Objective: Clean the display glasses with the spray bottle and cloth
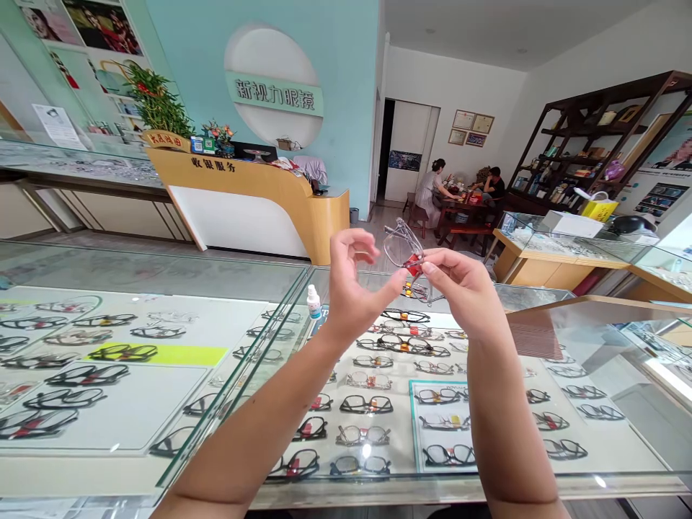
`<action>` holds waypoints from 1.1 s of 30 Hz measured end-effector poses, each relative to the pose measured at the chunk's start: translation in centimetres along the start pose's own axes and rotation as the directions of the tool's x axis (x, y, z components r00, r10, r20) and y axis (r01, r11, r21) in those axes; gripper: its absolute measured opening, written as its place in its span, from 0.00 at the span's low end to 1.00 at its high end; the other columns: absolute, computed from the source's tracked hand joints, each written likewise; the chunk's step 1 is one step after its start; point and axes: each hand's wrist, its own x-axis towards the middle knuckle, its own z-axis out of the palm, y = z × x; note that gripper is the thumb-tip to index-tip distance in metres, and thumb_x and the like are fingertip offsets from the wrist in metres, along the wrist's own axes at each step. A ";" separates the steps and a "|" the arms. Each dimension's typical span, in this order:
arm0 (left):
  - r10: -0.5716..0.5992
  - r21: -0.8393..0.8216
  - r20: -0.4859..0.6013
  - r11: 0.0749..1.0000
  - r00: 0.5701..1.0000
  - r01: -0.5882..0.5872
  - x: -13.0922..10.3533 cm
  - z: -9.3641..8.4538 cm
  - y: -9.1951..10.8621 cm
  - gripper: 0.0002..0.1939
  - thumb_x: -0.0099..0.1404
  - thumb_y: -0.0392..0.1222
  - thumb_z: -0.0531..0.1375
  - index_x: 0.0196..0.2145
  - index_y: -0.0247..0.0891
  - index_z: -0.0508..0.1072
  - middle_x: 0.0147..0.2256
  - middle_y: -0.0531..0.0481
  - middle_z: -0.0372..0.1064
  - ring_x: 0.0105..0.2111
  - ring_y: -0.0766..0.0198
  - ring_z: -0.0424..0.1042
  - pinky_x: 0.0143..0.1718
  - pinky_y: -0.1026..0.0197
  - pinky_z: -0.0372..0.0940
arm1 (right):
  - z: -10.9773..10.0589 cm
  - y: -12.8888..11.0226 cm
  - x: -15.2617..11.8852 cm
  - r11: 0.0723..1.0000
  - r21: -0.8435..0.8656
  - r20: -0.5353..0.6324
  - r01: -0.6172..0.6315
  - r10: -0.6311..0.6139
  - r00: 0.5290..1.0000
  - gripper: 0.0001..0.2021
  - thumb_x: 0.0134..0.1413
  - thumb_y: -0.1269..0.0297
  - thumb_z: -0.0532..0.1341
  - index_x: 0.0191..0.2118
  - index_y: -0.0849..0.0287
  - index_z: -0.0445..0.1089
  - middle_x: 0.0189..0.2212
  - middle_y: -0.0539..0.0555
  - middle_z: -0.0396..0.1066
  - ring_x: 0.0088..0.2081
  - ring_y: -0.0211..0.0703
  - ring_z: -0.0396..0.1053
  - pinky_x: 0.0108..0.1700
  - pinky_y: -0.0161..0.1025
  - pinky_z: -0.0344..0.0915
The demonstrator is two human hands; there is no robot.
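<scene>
A pair of clear-lensed eyeglasses (398,244) with a thin frame and a red tag (414,264) is held up above the glass counter. Pinched between the thumb and fingers of my right hand (466,292), it is tilted on its side. My left hand (354,285) is just left of it, fingers curled and thumb apart. The left thumb tip comes close to the red tag; whether it touches, I cannot tell. Under the glass below both hands lie rows of eyeglasses (366,404).
A small white spray bottle (314,303) stands on the glass display counter (519,484). Another showcase (162,404) adjoins at the left. Beyond are a wooden cashier desk (249,184), two people seated at a table (459,200), and a dark shelf (595,133).
</scene>
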 end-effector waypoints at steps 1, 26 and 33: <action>-0.011 0.039 -0.018 0.999 1.000 0.012 -0.1 0.0 0.4 0.17 0.68 0.51 0.72 0.49 0.45 0.74 0.42 0.51 0.71 0.38 0.63 0.72 0.41 0.57 0.71 | 0.2 0.0 0.0 0.999 -0.042 -0.038 0.017 -0.019 0.999 0.11 0.68 0.53 0.69 0.39 0.54 0.82 0.50 0.57 0.85 0.50 0.51 0.81 0.57 0.52 0.74; -0.528 -0.112 0.126 0.834 0.840 0.540 0.8 -0.1 0.4 0.19 0.63 0.60 0.76 0.36 0.41 0.85 0.24 0.54 0.63 0.25 0.66 0.57 0.26 0.61 0.53 | 2.6 -1.1 -0.7 0.948 -0.296 -0.182 0.121 -0.181 0.967 0.05 0.69 0.60 0.66 0.47 0.51 0.79 0.44 0.55 0.85 0.47 0.50 0.82 0.53 0.51 0.77; -0.520 -0.083 0.161 0.840 0.839 0.536 0.6 0.0 0.6 0.19 0.64 0.60 0.74 0.34 0.41 0.82 0.21 0.60 0.47 0.22 0.69 0.47 0.25 0.61 0.48 | 2.6 -1.1 -0.7 0.950 -0.305 -0.186 0.066 -0.127 0.974 0.06 0.67 0.59 0.68 0.42 0.52 0.82 0.40 0.55 0.86 0.43 0.51 0.82 0.48 0.48 0.77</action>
